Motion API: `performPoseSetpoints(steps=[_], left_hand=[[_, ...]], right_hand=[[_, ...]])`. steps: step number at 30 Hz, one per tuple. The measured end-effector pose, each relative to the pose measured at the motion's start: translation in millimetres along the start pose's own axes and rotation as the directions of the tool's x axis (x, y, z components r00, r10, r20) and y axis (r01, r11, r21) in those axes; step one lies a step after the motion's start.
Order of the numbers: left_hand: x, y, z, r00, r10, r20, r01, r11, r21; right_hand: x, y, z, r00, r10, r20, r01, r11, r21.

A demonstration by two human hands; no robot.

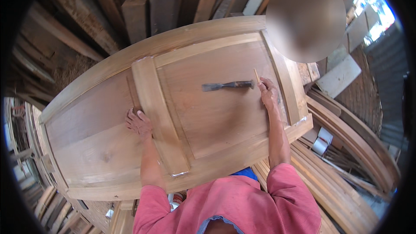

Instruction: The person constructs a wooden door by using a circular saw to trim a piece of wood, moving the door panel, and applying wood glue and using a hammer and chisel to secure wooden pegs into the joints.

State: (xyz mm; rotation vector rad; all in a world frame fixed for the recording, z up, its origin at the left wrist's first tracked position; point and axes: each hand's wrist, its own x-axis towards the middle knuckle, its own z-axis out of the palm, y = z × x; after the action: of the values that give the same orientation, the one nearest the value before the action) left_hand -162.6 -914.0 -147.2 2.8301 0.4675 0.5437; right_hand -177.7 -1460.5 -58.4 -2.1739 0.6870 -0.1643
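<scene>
A large wooden panelled door (151, 86) lies flat in front of me, with a wide crosspiece between two recessed panels. My left hand (139, 124) rests on the left panel beside the crosspiece, fingers spread and tips at the lower end of a thin brown wood strip (132, 91). Over the right panel, my right hand (268, 94) pinches a slim, pale wooden stick (256, 75) that points up and away. Just left of that hand lies a dark flat-bladed chisel (227, 86), its blade toward the left.
Rough boards (164, 6) lean and stack along the far side. Long timber pieces (333, 186) lie at the right, near a silver-and-white roll (322, 141). More cut wood (54, 208) is piled at lower left. A blurred round patch hides part of the far right.
</scene>
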Motion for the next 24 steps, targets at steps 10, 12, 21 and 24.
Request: performPoseSetpoints(steps=[10,12,21,24], left_hand=[[-9,9,2,0.998,0.003,0.057,0.005,0.989,-0.145],[-38,48,-3,0.972,0.231,0.046,-0.222,0.963,-0.153],[-92,325,-18,0.531,0.775,0.343,-0.621,0.631,-0.465],[-101,375,17,0.510,0.762,0.399,-0.561,0.646,-0.517]], right_hand=[[-31,122,-77,0.995,-0.073,-0.075,0.053,0.971,-0.235],[-34,123,-83,0.998,-0.061,-0.035,0.051,0.971,-0.234],[-98,104,-102,0.974,0.125,0.190,-0.071,0.960,-0.272],[-128,134,-102,0.957,0.003,0.291,0.094,0.943,-0.321]])
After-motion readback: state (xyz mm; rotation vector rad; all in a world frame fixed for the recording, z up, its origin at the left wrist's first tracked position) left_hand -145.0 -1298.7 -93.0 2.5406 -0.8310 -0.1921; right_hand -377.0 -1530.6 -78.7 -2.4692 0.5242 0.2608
